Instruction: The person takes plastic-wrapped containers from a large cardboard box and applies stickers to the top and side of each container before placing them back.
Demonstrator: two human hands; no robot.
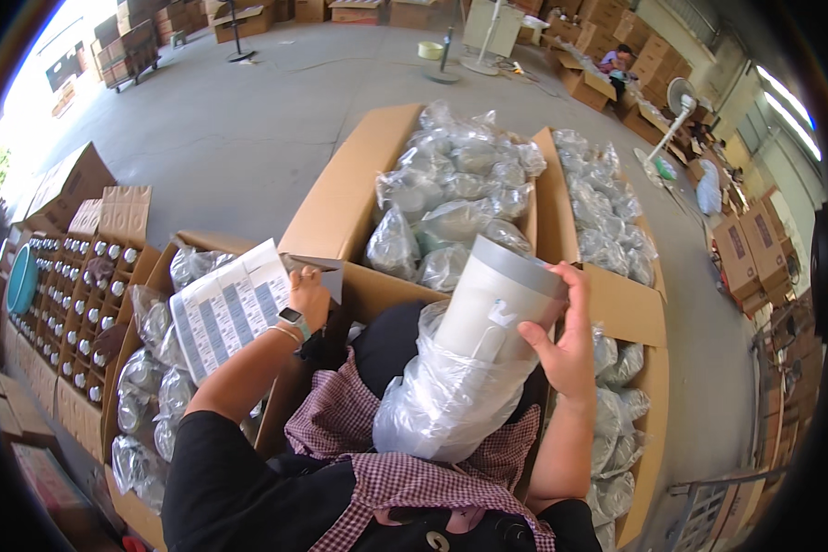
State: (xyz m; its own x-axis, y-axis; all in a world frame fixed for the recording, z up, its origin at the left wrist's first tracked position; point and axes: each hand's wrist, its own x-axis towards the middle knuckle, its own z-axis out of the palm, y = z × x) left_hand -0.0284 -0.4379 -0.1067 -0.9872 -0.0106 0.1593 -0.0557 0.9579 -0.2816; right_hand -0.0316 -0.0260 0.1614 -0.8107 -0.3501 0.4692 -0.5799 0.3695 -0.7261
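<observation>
My right hand [559, 331] rests with spread fingers against the upper right side of a pale cylinder with a grey rim [486, 310]. Clear plastic bags [455, 400] are bunched around its lower part, over my lap and a checked apron [338, 414]. At the left, my left hand [309, 300], wearing a watch, is at the right edge of a sheet of printed labels [231, 310] and beside a small open carton [324, 272]; its fingertips are partly hidden, so its hold is unclear. Plastic-wrapped clear items [455, 186] fill the cardboard box ahead.
More boxes of wrapped items stand at the left [152, 386] and right [624, 414]. A divided carton of capped bottles [86, 310] and a teal basin [22, 279] are at far left. Farther back are a standing fan [679, 103], stacked cartons [597, 27] and a seated person [617, 62].
</observation>
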